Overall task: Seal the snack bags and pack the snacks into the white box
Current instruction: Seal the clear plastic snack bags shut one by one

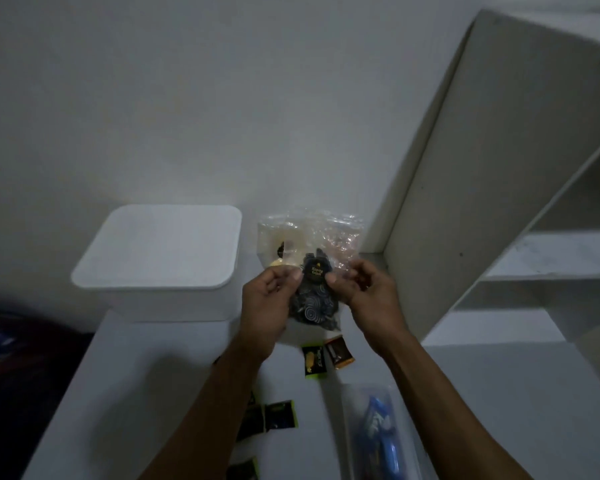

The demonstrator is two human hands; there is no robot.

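Observation:
I hold a clear plastic snack bag (313, 299) with dark swirl-patterned snacks and a round black label upright above the white table. My left hand (267, 306) pinches its left edge, and my right hand (364, 292) pinches its right edge at about label height. The bag's top (309, 226) stands crinkled above my fingers. The white box (160, 251) with its lid on sits to the left, against the wall. A second clear bag with blue packets (378, 431) lies near the lower right. Small dark candy sachets (314, 362) lie under my hands.
More dark sachets (279, 414) lie on the white table (136, 393) near my left forearm. A white shelf unit (499, 168) rises at the right, close to my right hand. A dark fabric thing (11, 348) lies past the table's left edge.

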